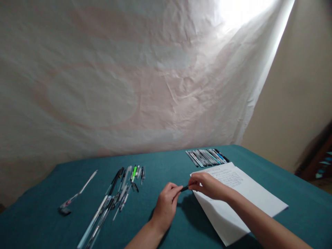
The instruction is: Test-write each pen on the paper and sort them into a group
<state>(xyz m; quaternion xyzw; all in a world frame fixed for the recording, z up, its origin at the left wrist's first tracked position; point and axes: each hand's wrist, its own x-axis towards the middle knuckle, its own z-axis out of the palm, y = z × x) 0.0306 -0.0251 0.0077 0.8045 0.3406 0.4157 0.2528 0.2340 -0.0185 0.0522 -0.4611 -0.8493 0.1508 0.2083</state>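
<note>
Both my hands meet over the teal table (166, 162), pinching one dark pen (184, 188) between them. My left hand (166, 204) grips its left end with curled fingers. My right hand (206, 185) pinches its right end, just above the near corner of a white sheet of paper (249, 197) with faint handwriting at its far end. Most of the pen is hidden inside the two hands.
A loose pile of several pens (121, 190) lies left of my hands, and one single pen (76, 195) lies farther left. A neat row of several pens (207, 157) sits beyond the paper. A crumpled white sheet (129, 76) hangs behind the table.
</note>
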